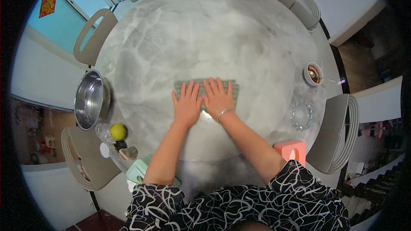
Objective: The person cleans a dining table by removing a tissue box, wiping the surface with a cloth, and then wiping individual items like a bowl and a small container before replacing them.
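A green patterned cloth point(206, 86) lies spread flat on the round marbled table point(205, 32) before me. My left hand point(188, 104) rests palm down on its left part, fingers spread and pointing away from me. Beside it, my right hand point(220, 99) presses palm down on the right part, with a bracelet at the wrist. The two thumbs nearly meet at the middle of the cloth. Neither hand grips the cloth; both lie flat over it, covering much of its near half.
At the left edge stand a steel basin point(91, 99), a yellow-green round fruit point(118, 132), glass jars point(129, 152) and a mint-green container point(138, 170). To the right are a bowl with a spoon point(313, 74), a clear glass dish point(302, 115) and a pink box point(291, 150). Chairs point(334, 134) ring the table.
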